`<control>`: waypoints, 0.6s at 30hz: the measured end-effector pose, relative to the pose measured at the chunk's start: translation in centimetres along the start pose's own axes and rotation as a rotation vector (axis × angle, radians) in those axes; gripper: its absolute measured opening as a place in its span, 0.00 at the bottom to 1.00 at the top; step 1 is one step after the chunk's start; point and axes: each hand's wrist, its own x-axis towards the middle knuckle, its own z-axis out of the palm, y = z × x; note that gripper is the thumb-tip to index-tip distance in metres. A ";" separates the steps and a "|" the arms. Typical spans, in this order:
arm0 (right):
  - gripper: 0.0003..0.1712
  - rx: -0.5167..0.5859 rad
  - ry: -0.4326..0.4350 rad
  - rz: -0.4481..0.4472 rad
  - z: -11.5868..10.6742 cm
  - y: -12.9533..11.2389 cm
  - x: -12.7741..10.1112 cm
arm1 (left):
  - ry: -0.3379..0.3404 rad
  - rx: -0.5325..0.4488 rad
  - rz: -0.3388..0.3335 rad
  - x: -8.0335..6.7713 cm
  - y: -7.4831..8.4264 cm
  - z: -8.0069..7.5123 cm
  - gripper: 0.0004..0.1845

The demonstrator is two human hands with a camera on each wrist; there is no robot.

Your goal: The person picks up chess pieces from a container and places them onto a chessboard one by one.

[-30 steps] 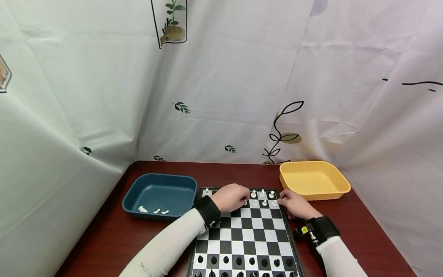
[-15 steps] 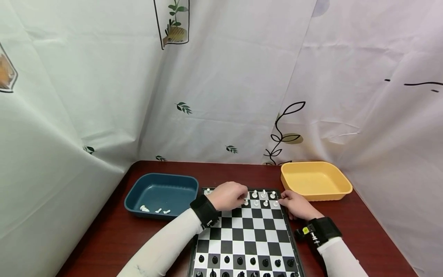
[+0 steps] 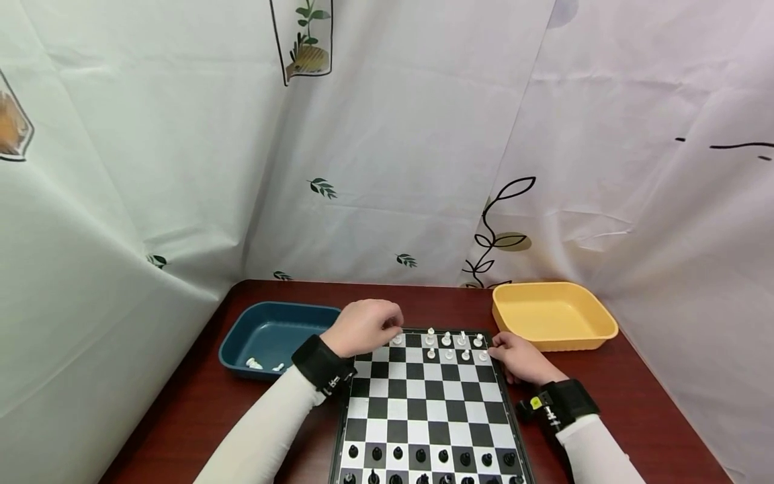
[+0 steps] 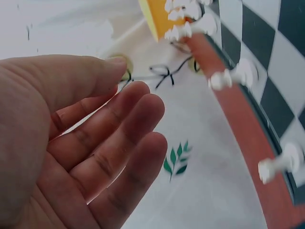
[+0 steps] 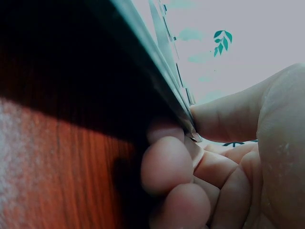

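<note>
A black-and-white chessboard (image 3: 417,390) lies on the table with white pieces (image 3: 449,354) in its two far rows and black pawns (image 3: 398,452) near me. My left hand (image 3: 363,328) is over the far left corner, between the board and the teal tray; in the left wrist view its fingers (image 4: 138,157) are loosely bent with nothing between them. White chess pieces (image 4: 233,78) stand beside it there. My right hand (image 3: 521,357) grips the board's right edge near the far corner. The right wrist view has the thumb (image 5: 228,114) over the board's rim and fingertips beneath.
The teal tray (image 3: 278,333) at the left holds a few loose white pieces (image 3: 254,364). A yellow tray (image 3: 556,316) stands behind my right hand. White patterned cloth (image 3: 375,168) hangs behind the dark red table (image 3: 181,403).
My left hand has moved left from above the far white pieces toward the teal tray, uncovering more of the far rows. My right hand has stayed at the board's edge.
</note>
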 end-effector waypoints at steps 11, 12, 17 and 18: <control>0.10 0.007 -0.001 0.008 0.1 -0.1 0.0 | 0.090 0.020 -0.161 -3.6 -3.5 -2.3 0.04; 0.10 0.008 0.000 0.007 0.0 -0.1 0.0 | 0.100 0.017 -0.174 -4.0 -3.9 -2.5 0.04; 0.10 0.016 -0.002 0.004 0.1 0.1 0.0 | 0.136 -0.033 -0.228 -5.9 -5.7 -3.8 0.04; 0.10 0.018 -0.003 0.004 0.1 0.2 0.1 | 0.139 -0.045 -0.242 -6.2 -6.1 -4.0 0.04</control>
